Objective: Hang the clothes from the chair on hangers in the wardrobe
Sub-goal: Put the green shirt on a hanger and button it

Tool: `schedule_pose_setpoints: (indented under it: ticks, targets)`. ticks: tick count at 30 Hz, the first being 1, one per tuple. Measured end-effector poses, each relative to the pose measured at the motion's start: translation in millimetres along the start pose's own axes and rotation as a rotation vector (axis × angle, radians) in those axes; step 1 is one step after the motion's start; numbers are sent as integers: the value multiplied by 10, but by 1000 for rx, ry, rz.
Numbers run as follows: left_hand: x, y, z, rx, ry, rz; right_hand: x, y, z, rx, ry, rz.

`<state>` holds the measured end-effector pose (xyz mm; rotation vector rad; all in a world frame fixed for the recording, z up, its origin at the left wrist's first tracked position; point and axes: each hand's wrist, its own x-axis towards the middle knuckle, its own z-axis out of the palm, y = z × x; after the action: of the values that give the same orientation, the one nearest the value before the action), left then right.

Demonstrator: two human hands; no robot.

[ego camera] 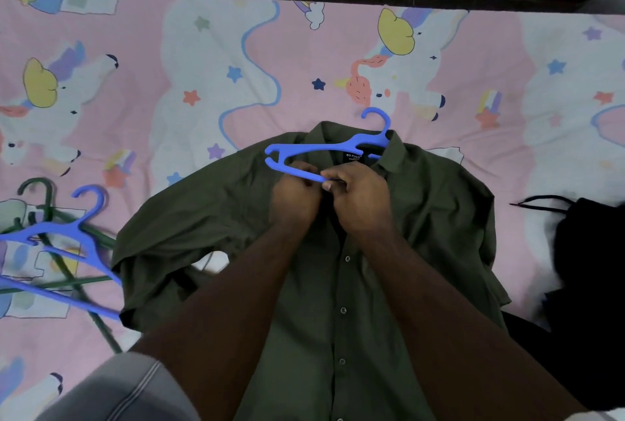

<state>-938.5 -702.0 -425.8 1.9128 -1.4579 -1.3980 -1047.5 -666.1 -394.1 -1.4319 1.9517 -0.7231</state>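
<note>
1. The olive-green button-up shirt (389, 234) lies spread flat on a bed with a pink unicorn-print sheet (135, 89), collar pointing away from the person.
2. A blue plastic hanger (324, 150) sits at the collar — its right end tucked under the fabric, left end and hook sticking out.
3. The left hand (294, 197) and right hand (358, 197) are bunched together just below the collar; each grip is curled tight, pinching the hanger's lower bar and the shirt's placket.
4. Off to the left on the sheet — another blue plastic hanger (67, 234) lying across a dark green hanger (47, 204).
5. A black garment (588, 268) is heaped at the right edge.
</note>
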Motion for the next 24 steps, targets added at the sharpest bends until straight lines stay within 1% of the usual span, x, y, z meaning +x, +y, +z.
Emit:
schedule_pose_setpoints:
  ticks: [1, 4, 8, 9, 11, 14, 15, 16, 18, 21, 23, 24]
  targets:
    - [10, 16, 53, 33, 2, 24, -8, 16, 0, 1, 4, 6]
    - [58, 2, 193, -42, 31, -2, -35, 76, 12, 16, 14, 9]
    - [112, -43, 235, 37, 21, 37, -70, 141, 26, 22, 18, -14]
    - [131, -44, 204, 87, 20, 29, -75, 149, 28, 25, 25, -19]
    - [180, -44, 106, 69, 48, -32, -81, 152, 23, 30, 44, -31]
    - [224, -52, -193, -309, 178, -235, -98, 137, 21, 13, 55, -33]
    - [210, -45, -324, -410, 226, -271, -99, 140, 36, 7, 50, -24]
    - [194, -49, -454, -460, 267, -288, -105, 145, 56, -5, 43, -16]
    - [128, -40, -662, -451, 336, -242, -96, 153, 121, -51, 14, 21]
    - [-12, 20, -746, -254, 401, -88, -78, 131, 246, -171, -95, 82]
    - [-145, 145, -679, -237, 369, 2, -85, 89, 320, -257, -188, 101]
    - [-208, 211, -633, -268, 305, 58, -96, 73, 343, -280, -218, 104]
